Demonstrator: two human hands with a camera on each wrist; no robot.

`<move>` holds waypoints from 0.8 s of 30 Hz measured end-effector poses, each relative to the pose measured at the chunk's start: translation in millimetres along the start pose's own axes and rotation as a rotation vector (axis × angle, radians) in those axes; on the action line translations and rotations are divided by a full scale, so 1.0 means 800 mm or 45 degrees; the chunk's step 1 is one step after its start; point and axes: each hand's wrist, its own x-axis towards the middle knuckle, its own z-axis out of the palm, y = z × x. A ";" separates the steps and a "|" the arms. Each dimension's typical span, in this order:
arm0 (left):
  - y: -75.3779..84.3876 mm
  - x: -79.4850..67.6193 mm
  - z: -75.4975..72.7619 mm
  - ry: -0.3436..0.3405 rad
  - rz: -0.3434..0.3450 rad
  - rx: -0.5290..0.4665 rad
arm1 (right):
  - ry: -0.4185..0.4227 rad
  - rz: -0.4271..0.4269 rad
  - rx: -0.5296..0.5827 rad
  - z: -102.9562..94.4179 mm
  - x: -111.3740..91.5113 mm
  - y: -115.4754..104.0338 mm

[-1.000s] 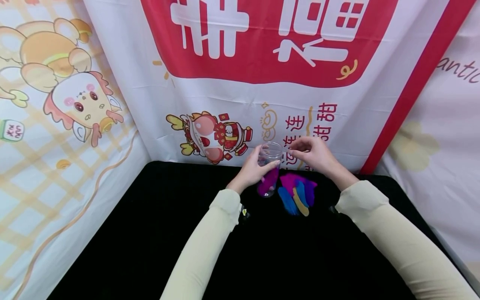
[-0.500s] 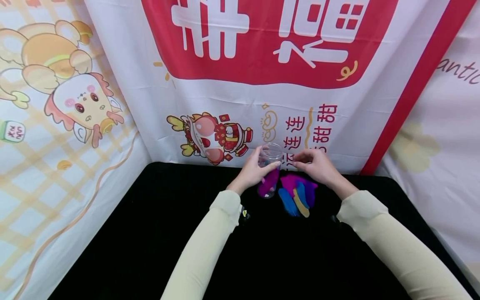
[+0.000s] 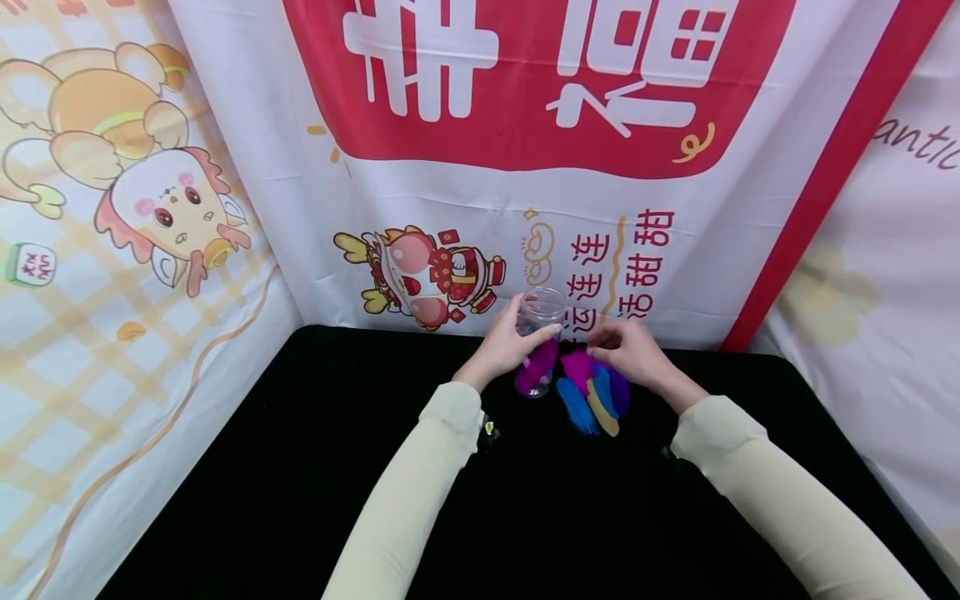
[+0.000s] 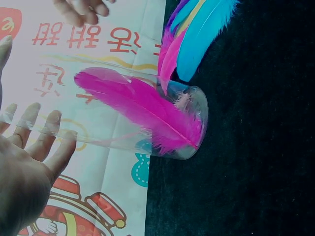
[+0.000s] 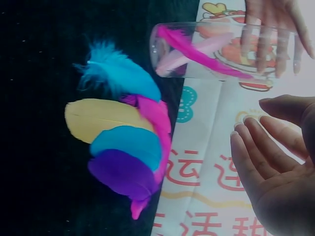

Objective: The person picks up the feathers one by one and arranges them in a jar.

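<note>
R hand (image 3: 630,354) is now dropping away from the cup rim, where it was hovering 1 s ago, & its fingertips are coming down by the upper edge of the loose feathers (image 3: 600,392), right of centre in the head view. Its fingers are bending loosely w/ a clear gap to the thumb in the R wrist view, & they don't seem to be holding anything

L hand (image 3: 501,346) is hardly shifting: fingers & thumb are curving round the clear cup (image 5: 226,55), gripping it near mid-frame in the head view, base down by the black tabletop (image 3: 300,483); can't tell if it's touching. Inside, 1 magenta feather (image 4: 142,105) & 1 pale pink feather (image 5: 172,61) are lying aslant

Loose pile is sitting left of centre in the R wrist view, approx 5+ feathers showing: 2 blue, 1 yellow, 1 purple, some magenta. Judging by that shift, work is probably moving from cup mouth back to pile, w/ L hand steadying the cup meanwhile
</note>
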 end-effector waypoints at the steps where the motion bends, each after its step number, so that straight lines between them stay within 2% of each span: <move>1: 0.000 -0.001 0.000 -0.001 -0.006 0.001 | -0.004 -0.001 -0.004 0.002 0.000 0.003; 11: 0.001 -0.001 -0.001 -0.006 -0.015 0.000 | -0.072 0.050 -0.020 0.017 -0.003 0.014; 18: 0.000 -0.001 -0.002 -0.002 -0.006 0.001 | -0.085 0.020 -0.044 0.029 -0.003 0.022; 24: 0.000 0.000 -0.001 0.004 0.007 0.012 | -0.147 0.081 -0.048 0.039 -0.002 0.029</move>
